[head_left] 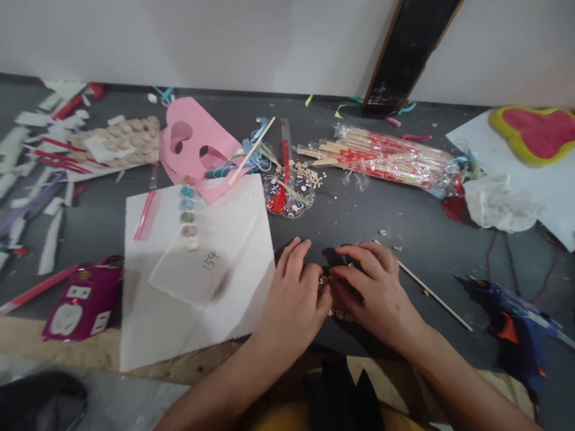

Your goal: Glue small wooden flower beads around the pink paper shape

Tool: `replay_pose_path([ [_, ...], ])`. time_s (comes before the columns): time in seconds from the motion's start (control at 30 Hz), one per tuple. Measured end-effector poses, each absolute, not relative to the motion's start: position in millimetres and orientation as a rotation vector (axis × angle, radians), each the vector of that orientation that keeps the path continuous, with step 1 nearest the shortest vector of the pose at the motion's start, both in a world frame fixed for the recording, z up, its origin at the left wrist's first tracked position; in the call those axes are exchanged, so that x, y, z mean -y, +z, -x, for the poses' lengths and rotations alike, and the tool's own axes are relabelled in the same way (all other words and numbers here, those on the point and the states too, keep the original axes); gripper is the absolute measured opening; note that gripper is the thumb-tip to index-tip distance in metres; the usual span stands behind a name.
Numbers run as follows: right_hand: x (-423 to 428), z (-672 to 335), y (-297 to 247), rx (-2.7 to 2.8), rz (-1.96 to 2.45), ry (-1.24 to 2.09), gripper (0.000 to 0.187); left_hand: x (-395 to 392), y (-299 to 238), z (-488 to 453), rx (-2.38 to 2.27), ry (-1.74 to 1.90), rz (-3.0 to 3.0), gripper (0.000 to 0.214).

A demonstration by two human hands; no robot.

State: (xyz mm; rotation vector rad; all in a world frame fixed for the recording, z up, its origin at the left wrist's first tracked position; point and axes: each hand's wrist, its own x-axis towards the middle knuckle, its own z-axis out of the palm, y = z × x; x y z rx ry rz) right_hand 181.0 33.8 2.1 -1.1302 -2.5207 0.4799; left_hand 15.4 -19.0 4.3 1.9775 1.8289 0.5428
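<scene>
My left hand [296, 287] and my right hand [375, 287] meet on the dark mat near its front edge. Both have their fingers curled and pinched together around a small cluster of tan wooden beads [324, 280], which shows between the fingertips. More of these beads [342, 313] lie under my right palm. A thin wooden stick [431, 293] lies on the mat just right of my right hand. White paper sheets [197, 269], one marked with a handwritten number, lie right beside my left hand.
A blue glue gun [516, 317] lies at the right. A round tray of googly eyes [290, 197], loose beads and a bag of chopsticks [386, 158] sit further back. Pink cut paper [197, 143], a purple power strip [83, 302] and paper scraps fill the left side.
</scene>
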Motion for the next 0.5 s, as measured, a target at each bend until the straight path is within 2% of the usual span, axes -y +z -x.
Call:
replay_pose_path([
  [0.5, -33.0, -181.8, 2.8, 2.524, 1.147, 0.496, 0.013, 19.9, 4.3, -15.2, -1.824, 0.548, -1.985, 0.006],
])
